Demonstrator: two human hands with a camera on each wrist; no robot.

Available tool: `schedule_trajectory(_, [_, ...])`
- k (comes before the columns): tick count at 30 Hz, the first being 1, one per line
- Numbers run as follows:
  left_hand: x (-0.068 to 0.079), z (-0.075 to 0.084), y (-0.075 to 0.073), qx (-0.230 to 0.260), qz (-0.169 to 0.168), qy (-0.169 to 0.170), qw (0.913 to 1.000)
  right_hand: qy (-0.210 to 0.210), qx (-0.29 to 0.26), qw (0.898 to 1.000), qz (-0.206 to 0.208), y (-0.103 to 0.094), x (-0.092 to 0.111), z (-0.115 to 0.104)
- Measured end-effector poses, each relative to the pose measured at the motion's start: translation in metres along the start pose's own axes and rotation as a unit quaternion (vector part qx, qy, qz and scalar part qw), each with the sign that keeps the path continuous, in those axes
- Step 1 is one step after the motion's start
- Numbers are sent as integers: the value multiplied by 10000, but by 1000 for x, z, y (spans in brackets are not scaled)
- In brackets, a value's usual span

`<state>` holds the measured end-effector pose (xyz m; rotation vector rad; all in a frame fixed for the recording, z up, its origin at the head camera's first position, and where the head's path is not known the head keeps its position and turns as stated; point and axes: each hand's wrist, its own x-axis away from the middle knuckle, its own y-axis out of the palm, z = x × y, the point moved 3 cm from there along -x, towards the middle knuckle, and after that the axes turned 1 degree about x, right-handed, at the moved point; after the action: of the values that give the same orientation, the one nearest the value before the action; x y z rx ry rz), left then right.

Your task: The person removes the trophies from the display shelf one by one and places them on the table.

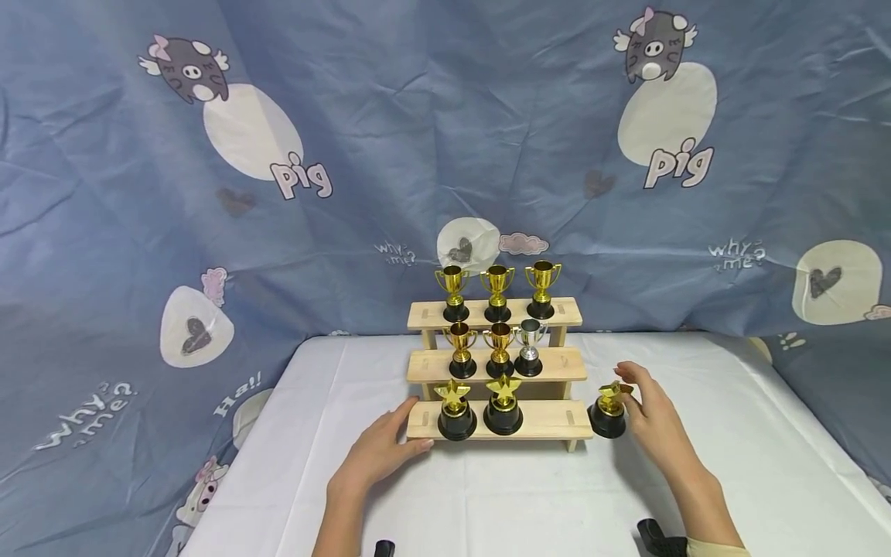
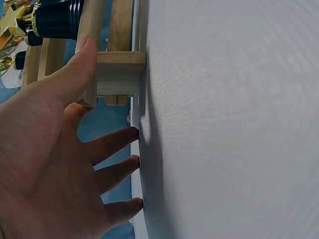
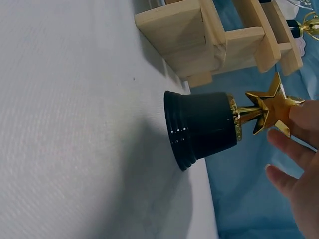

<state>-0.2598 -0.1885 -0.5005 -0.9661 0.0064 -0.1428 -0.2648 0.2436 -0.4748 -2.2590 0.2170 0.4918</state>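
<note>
My right hand (image 1: 650,414) pinches a star trophy (image 3: 204,124) by its gold star, just beyond the right end of the wooden stand. The black base points down over the white cloth, with a shadow beside it. My left hand (image 1: 379,445) grips the left end of the stand's lowest shelf (image 1: 546,418), thumb in front and index finger behind; in the left wrist view its other fingers (image 2: 117,177) are spread. On that shelf stand two more star trophies, one at left (image 1: 456,418) and one near the middle (image 1: 503,410).
The middle shelf (image 1: 564,363) bears two gold cups and a silver cup (image 1: 530,348). Three gold cups stand on the top shelf (image 1: 569,311). A white cloth (image 1: 501,503) covers the table, and a blue printed curtain (image 1: 487,155) hangs behind.
</note>
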Motion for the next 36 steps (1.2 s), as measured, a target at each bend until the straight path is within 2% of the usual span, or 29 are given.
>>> schedule_trajectory(6, [0,0,-4,56,-21,10,10000,-240,-134,9992,285,-5,0,-10])
schedule_trajectory(15, [2,0,-6,200,10,104,9997,-777,3,9948,666,-5,-1,-28])
schedule_trajectory(28, [1,-3,-1,281,-10,64,9996,-1382,-115,9899,282,14,-2,-55])
schedule_trajectory(36, [-1,-3,-2,248,39,138,9996,-1375,-218,9903,-12,30,-2,-74])
